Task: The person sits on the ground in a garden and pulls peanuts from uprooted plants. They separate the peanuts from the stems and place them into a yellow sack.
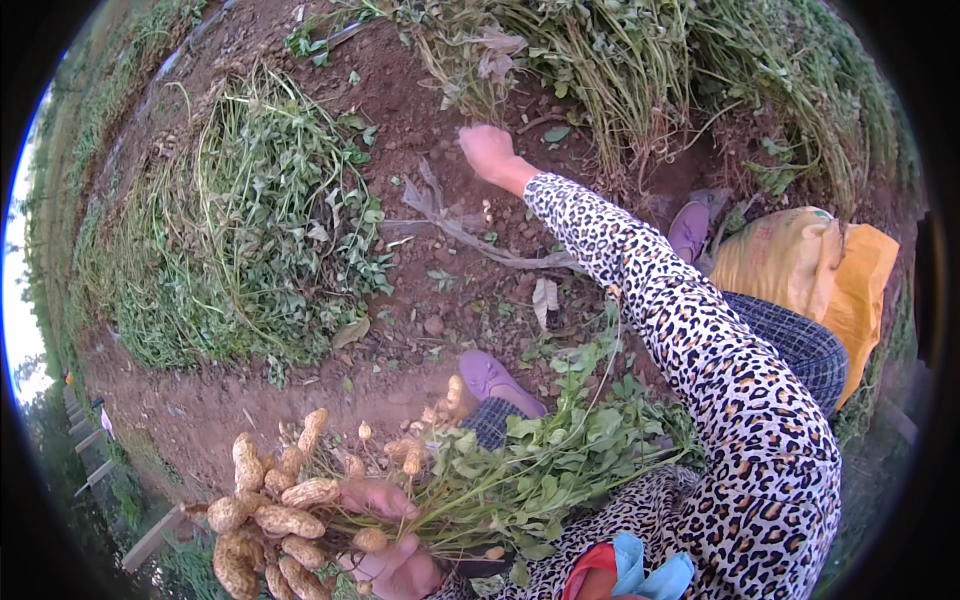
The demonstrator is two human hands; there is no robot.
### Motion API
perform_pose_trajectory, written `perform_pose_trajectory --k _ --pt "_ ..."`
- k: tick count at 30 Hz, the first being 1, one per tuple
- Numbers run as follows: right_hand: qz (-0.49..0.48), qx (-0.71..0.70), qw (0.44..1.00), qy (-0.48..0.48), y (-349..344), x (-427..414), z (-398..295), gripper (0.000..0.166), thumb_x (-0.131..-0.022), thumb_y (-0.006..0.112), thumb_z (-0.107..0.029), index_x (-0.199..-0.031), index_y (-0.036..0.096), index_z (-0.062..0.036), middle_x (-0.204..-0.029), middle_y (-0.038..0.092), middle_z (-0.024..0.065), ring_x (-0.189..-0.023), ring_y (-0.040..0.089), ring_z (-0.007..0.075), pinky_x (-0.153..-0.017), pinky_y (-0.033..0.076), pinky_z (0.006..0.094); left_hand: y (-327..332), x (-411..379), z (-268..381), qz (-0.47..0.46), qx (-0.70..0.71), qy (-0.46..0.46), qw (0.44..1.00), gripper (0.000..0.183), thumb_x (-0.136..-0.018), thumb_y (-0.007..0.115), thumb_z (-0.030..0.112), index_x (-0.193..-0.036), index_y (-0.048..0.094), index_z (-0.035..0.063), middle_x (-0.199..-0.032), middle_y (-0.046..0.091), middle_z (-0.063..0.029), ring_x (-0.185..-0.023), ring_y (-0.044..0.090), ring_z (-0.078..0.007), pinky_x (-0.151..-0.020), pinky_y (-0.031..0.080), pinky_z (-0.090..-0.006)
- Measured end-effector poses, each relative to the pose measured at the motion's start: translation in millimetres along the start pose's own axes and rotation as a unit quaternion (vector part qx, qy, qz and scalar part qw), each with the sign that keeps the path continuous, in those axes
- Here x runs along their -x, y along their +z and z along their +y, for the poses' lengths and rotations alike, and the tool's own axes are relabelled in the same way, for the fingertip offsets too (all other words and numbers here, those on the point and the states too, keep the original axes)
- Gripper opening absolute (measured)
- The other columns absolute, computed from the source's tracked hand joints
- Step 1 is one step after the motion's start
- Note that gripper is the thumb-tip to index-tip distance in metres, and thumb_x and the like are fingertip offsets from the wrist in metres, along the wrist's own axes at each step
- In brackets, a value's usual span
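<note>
At the lower left of the view, my left hand point(394, 566) grips the stems of an uprooted peanut plant. Its cluster of peanut pods point(289, 510) hangs out to the left, and its leafy green stems point(525, 472) lie to the right across my lap. My right hand point(486, 152) reaches out over the reddish soil at the upper middle, in a leopard-print sleeve. Its fingers are curled near the roots of a heap of peanut plants point(637, 82); whether something small is in them is hidden.
Pulled plants point(247, 225) lie piled on the left. A yellow woven sack point(795, 259) stands at the right by my leg. Torn plastic film point(480, 244) lies on the soil between my purple shoes point(487, 375). Wooden stakes point(150, 538) show at lower left.
</note>
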State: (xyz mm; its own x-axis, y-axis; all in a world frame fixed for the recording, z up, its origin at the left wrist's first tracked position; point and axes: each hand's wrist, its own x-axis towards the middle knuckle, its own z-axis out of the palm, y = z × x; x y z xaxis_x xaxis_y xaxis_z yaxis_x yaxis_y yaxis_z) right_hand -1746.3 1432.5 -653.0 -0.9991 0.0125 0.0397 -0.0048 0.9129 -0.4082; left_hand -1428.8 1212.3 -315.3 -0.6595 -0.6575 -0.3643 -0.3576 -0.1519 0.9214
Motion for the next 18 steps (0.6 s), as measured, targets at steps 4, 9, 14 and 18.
perform_pose_trajectory --k 4,9,14,18 --pt "-0.059 -0.272 0.961 0.003 -22 50 -9 0.02 -0.087 0.055 -0.017 -0.074 0.059 -0.0026 -0.069 0.058 0.008 -0.055 0.048 0.0141 -0.053 0.044 0.0316 -3 1 9 -0.107 0.02 -0.004 0.994 0.066 -0.053 0.059 -0.006 -0.117 0.042 -0.0033 -0.103 0.05 -0.0163 -0.092 0.05 -0.0258 -0.076 0.045 -0.0356" --pt "-0.146 -0.346 0.924 -0.076 -132 139 -14 0.022 -0.072 0.071 -0.02 -0.087 0.065 -0.0035 -0.077 0.066 0.0084 -0.073 0.062 0.0178 -0.07 0.049 0.0309 8 46 29 -0.13 0.112 -0.015 0.985 0.08 -0.049 0.058 -0.008 -0.125 0.036 -0.0011 -0.1 0.052 -0.0151 -0.091 0.053 -0.0264 -0.077 0.047 -0.0368" --pt "-0.143 -0.278 0.941 -0.132 -300 212 21 0.022 -0.076 0.066 -0.02 -0.091 0.065 -0.0042 -0.083 0.066 0.0076 -0.077 0.063 0.0163 -0.072 0.049 0.0298 4 72 26 -0.228 0.093 0.074 0.966 0.071 -0.056 0.051 -0.001 -0.125 0.037 -0.0026 -0.112 0.05 -0.0145 -0.102 0.05 -0.0244 -0.089 0.044 -0.0365" --pt "-0.043 -0.218 0.974 -0.051 -446 295 62 0.022 -0.075 0.067 -0.021 -0.09 0.067 -0.0057 -0.085 0.068 0.0059 -0.079 0.063 0.0138 -0.074 0.05 0.0272 -8 109 35 -0.275 0.128 0.072 0.95 0.067 -0.058 0.047 -0.007 -0.125 0.041 0.0002 -0.113 0.05 -0.0108 -0.099 0.052 -0.0244 -0.088 0.046 -0.0343"
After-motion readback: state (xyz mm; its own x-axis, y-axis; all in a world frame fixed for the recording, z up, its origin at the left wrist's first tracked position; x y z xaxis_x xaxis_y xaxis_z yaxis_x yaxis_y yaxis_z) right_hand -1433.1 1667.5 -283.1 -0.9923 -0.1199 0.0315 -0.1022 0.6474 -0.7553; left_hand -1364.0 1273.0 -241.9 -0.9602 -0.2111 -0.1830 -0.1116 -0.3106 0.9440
